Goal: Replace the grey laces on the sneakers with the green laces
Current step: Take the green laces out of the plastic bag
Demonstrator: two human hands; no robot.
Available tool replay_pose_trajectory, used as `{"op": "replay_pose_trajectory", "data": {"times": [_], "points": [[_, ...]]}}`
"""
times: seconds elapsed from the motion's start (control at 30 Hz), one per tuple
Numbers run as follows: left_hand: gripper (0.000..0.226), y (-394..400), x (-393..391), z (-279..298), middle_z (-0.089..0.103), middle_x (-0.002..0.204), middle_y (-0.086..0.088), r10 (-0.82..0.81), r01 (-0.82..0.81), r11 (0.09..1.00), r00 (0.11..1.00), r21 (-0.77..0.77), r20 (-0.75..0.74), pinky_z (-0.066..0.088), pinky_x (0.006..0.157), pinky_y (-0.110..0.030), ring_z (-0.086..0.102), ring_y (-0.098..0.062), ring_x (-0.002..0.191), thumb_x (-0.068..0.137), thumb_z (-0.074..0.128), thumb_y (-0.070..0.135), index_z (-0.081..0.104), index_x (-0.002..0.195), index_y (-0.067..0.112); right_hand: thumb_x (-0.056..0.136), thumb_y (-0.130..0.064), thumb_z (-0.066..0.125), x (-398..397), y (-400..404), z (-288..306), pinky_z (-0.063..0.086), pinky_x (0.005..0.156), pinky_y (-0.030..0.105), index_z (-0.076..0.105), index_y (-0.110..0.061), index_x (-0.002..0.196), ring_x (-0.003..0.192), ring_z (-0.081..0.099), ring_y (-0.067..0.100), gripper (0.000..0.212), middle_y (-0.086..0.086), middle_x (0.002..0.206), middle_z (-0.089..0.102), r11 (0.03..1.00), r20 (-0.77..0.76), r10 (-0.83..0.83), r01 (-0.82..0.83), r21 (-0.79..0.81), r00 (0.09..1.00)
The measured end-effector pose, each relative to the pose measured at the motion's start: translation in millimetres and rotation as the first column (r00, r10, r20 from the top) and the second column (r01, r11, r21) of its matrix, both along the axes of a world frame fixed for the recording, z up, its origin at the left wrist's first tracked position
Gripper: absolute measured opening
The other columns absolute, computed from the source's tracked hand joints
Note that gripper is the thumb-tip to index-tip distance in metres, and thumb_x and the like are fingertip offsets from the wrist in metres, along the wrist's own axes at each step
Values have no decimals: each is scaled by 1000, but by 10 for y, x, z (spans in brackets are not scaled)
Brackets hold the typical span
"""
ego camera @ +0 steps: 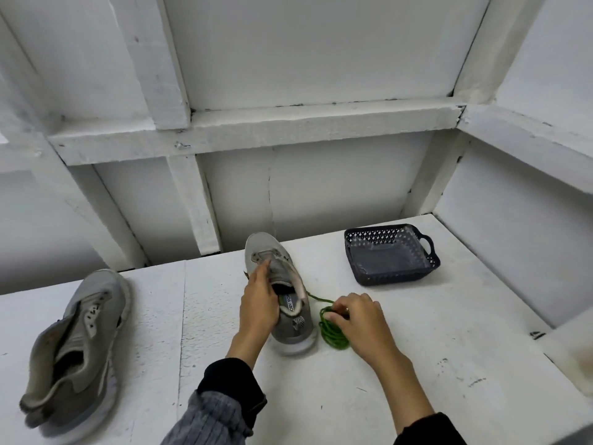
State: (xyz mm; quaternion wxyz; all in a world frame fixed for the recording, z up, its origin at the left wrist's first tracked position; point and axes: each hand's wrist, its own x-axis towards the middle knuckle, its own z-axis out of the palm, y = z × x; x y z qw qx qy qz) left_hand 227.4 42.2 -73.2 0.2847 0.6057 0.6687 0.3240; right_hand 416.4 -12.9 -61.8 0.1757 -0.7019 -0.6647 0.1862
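A grey sneaker (288,329) stands in the middle of the white table, toe pointing away from me, with no lace in its eyelets. My left hand (258,303) grips its left side at the collar, the index finger stretched up along the tongue. A green lace (330,332) lies coiled just right of the shoe's heel, one strand running up toward the shoe. My right hand (359,319) pinches the coil at its top. A second grey sneaker (80,345) lies unlaced at the far left of the table.
A dark plastic basket (417,271) with a handle sits at the back right of the table (449,364). White beams and panels close off the back and both sides. A raised white ledge (571,354) borders the table's right edge.
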Motion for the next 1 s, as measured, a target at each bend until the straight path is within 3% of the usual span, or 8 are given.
{"op": "replay_pose_trajectory", "data": {"times": [0.1,0.2,0.33,0.47,0.53,0.6,0.83,1.0], "points": [[61,3,2,-10,42,148,-10,7,-7,1000,1000,3,6,44,96,-40,50,-34,122,92,33,-2,34,148,23,83,-60,60,-44,-103,-132,30,91,32,64,-26,116,108,43,15,47,-11,115,56,998,224,60,-57,-20,973],[57,4,4,-17,43,148,-10,12,-12,1000,1000,8,11,43,96,-38,49,-33,123,96,32,0,35,148,22,88,-51,60,-67,-139,-210,26,85,31,64,-28,116,109,40,14,37,-11,117,56,999,228,52,-49,-22,972],[57,4,-5,-28,43,148,-9,8,-8,1000,1000,6,14,43,94,-37,51,-32,121,96,32,0,35,147,23,90,-40,62,-38,-123,-254,20,79,30,67,-28,104,104,43,12,19,-11,103,62,996,19,-87,87,7,996],[57,14,4,-33,45,146,-12,18,-18,1000,1000,1,9,42,93,-37,50,-33,121,96,31,0,36,147,22,90,-33,65,24,-86,-251,45,86,36,68,-21,84,89,59,15,13,-9,81,66,973,-319,-228,224,-52,920],[55,17,5,-45,47,143,-13,20,-20,1000,1000,10,1,43,91,-37,51,-34,119,96,32,0,37,146,22,91,-26,64,52,-97,-198,51,74,24,68,-17,85,82,63,12,11,-7,80,68,962,-475,-257,267,-46,842],[53,21,4,-56,49,141,-14,19,-19,1000,1000,22,-3,43,90,-37,52,-34,119,97,32,1,38,146,21,93,-22,62,74,-102,-146,47,65,12,68,-17,89,81,63,5,9,-7,82,68,956,-568,-254,294,-22,783],[53,30,16,-52,50,140,-14,30,-30,999,999,18,-20,42,88,-37,52,-35,118,97,32,2,39,145,22,94,-23,59,166,-44,6,44,63,7,67,-17,92,87,61,5,10,-5,87,69,924,-670,-232,374,74,705],[52,28,0,-68,51,139,-13,15,-14,1000,999,22,-32,41,86,-36,53,-34,116,97,32,2,39,145,23,94,-24,60,206,-26,90,46,72,19,67,-17,92,91,63,12,10,-2,89,69,909,-717,-215,404,101,663]]}}
